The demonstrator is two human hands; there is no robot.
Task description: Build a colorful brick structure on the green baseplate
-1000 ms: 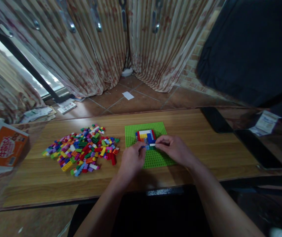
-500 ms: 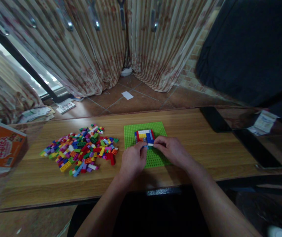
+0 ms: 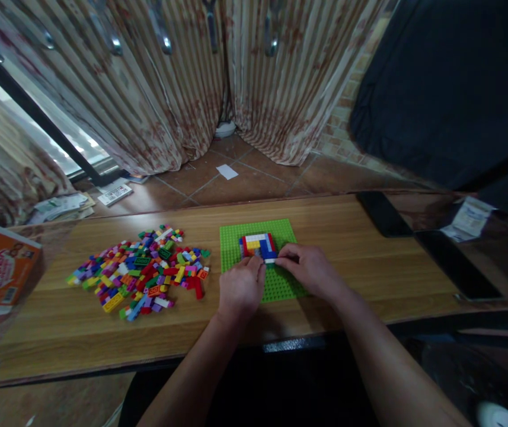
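A green baseplate (image 3: 284,288) lies on the wooden table, bearing a low block of bricks (image 3: 254,238) in white, yellow, red and blue. At the block's near edge is a small white brick (image 3: 270,261). The fingertips of my right hand (image 3: 309,268) pinch this brick at its right end. My left hand (image 3: 240,286) is closed over the near left of the block, its fingertips close to the white brick's left end. Whatever lies between the left fingers is hidden. Left of the plate spreads a pile of loose bricks (image 3: 147,270) in many colours.
Two dark flat phone-like objects (image 3: 385,214) lie at the table's right end, with a crumpled paper packet (image 3: 469,219) beyond. An orange and white box (image 3: 2,267) stands off the left end. Striped curtains (image 3: 169,107) hang behind the table (image 3: 347,222).
The white brick now sits more level against the block's near edge, and my left fingers have shifted slightly. The whole view has moved a little.
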